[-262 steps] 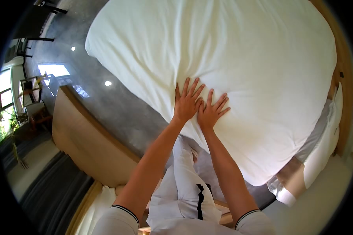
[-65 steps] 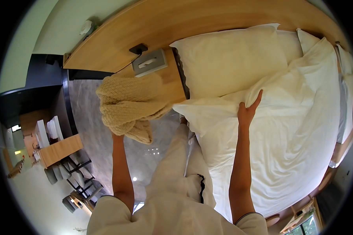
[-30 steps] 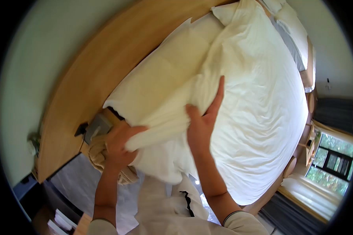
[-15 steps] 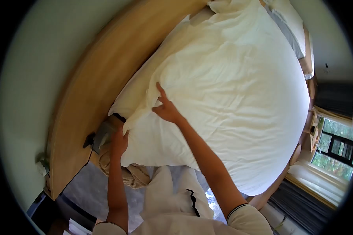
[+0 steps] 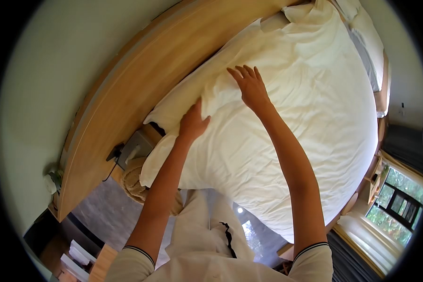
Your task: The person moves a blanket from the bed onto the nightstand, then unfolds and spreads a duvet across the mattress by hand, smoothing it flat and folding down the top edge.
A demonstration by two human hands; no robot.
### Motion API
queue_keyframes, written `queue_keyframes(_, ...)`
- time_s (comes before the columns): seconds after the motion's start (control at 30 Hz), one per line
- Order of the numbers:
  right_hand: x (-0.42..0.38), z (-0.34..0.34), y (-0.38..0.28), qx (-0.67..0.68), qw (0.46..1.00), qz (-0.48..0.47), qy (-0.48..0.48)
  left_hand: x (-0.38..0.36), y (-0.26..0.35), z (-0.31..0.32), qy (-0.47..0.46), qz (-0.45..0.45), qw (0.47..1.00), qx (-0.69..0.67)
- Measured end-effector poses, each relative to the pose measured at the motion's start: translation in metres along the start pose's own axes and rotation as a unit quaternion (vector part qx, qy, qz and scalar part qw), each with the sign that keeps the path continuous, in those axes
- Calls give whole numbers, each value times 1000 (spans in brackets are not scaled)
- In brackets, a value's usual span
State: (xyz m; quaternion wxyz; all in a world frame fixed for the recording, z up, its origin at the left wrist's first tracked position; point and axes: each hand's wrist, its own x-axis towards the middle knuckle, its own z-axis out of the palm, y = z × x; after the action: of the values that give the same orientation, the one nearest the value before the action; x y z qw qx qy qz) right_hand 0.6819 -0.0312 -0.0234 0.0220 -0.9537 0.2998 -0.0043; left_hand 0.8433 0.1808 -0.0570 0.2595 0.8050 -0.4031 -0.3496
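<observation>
From where I stand, the wooden headboard runs in a long curve, bent by the wide lens, and everything else can be placed by it. The white duvet lies spread over the bed on the mattress side of the headboard, creased all across, its upper edge close to the headboard and a near corner hanging down by the person's legs. Between that edge and the headboard, a strip of white pillow shows.

Both bare hands are out over the part of the duvet nearest the headboard. The left hand is partly open, thumb apart from the fingers, at the duvet's upper edge; I can't tell if it is pressing on the cloth or just above it. The right hand is farther along the headboard, palm down, fingers parted and a little bent, with no fold of cloth gripped that I can see. Whether its fingertips touch the duvet, I can't say.

Beside the near end of the headboard, a grey tissue box sits by the bed, with a tan knitted blanket bunched next to it. Well away from the headboard, across the bed, there's a window with a dark curtain beside it.
</observation>
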Motion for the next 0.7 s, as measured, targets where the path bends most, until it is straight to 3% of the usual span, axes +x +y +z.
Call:
queue_keyframes(0.07,17,0,16,-28,999,-9,24,-10,3,11,21,128,991,-29)
queue_keyframes(0.17,38,5,57,-96,995,-20,14,-59,18,-16,-30,161,986,-14)
queue_keyframes(0.23,51,-8,84,-221,963,-129,-82,-77,16,-20,-32,180,983,9)
queue_keyframes(0.3,64,2,110,-246,956,-151,-56,-79,18,-19,-21,197,980,32)
queue_keyframes(0.37,69,24,135,-165,968,-74,-174,-87,23,-15,-5,187,982,11)
queue_keyframes(0.4,69,27,140,-168,967,-81,-175,-89,27,-13,1,183,983,7)
queue_keyframes(0.47,68,34,149,-165,979,-22,-118,-88,35,-6,10,75,995,-67)
queue_keyframes(0.5,70,42,162,-167,978,-29,-118,-82,25,6,16,71,995,-71)
queue_keyframes(0.57,66,47,191,-185,976,-35,-106,-71,-5,34,-2,-46,999,8)
queue_keyframes(0.6,74,36,201,-133,990,33,-44,-57,0,20,-27,-66,997,-20)
queue_keyframes(0.63,91,26,211,-79,991,104,23,-43,-20,32,184,80,980,15)
queue_keyframes(0.7,122,-59,196,-38,981,87,167,-14,39,-21,205,86,975,-2)
